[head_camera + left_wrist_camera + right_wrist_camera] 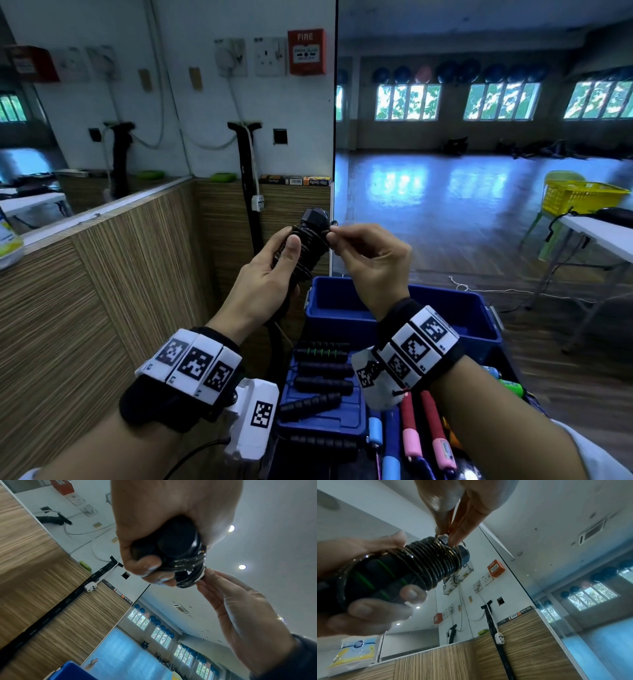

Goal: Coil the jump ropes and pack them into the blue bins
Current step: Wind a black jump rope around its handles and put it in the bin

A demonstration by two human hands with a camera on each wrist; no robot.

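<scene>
Jump rope (301, 246), black and wound round its handles, is held up over the blue bin (346, 318). Left hand (270, 274) wraps round it; right hand (370, 257) pinches the rope's end. Wood-striped wall panel (102, 274), mirror (479, 137) and shiny gym floor behind.

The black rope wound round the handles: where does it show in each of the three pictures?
Head view: the rope sits at the centre, gripped by the left hand.
Left wrist view: upper middle, below the palm.
Right wrist view: left of centre, pinched at its end by the right hand.
Shared landmark: the red fire alarm.
</scene>
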